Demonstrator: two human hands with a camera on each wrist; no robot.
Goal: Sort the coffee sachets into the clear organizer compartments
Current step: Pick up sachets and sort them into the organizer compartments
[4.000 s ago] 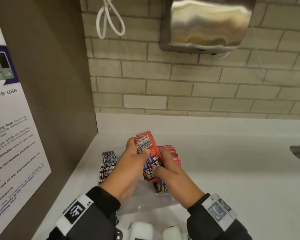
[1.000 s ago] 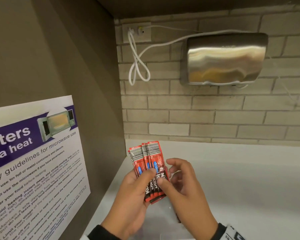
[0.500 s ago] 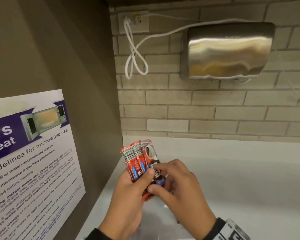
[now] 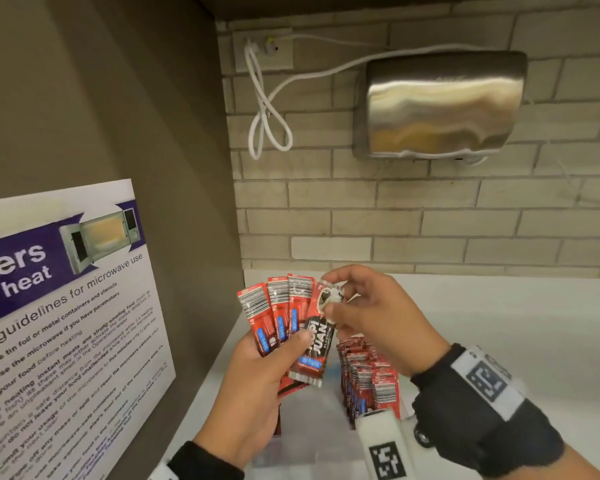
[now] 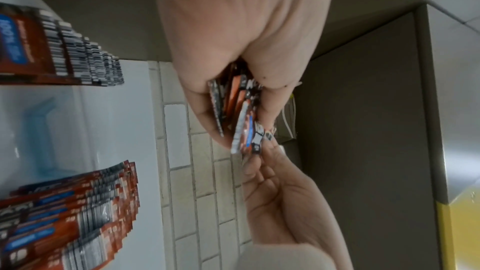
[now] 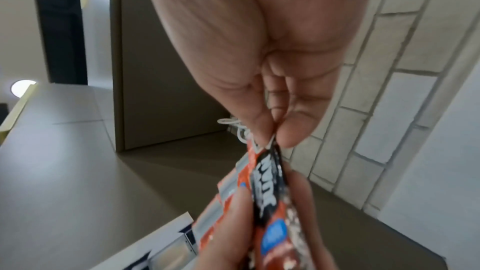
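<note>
My left hand (image 4: 291, 344) grips a fan of red coffee sachets (image 4: 274, 313) above the counter, thumb across their fronts. My right hand (image 4: 329, 294) pinches the top end of the rightmost sachet (image 4: 321, 341), which shows its dark printed face. The right wrist view shows that pinch (image 6: 270, 145) close up. Below the hands stands the clear organizer (image 4: 312, 441), holding an upright row of red sachets (image 4: 368, 375). In the left wrist view that red row (image 5: 78, 208) and a darker brown row (image 5: 64, 54) sit in separate compartments.
A brown side panel with a microwave poster (image 4: 66, 323) closes off the left. The brick wall behind carries a steel dispenser (image 4: 440, 105) and a looped white cord (image 4: 264, 109). The white counter (image 4: 499, 323) stretches away to the right.
My right hand has risen from the lower part of the fan to pinch the top of the face-forward sachet. The view has dropped, bringing the organizer's red row into sight.
</note>
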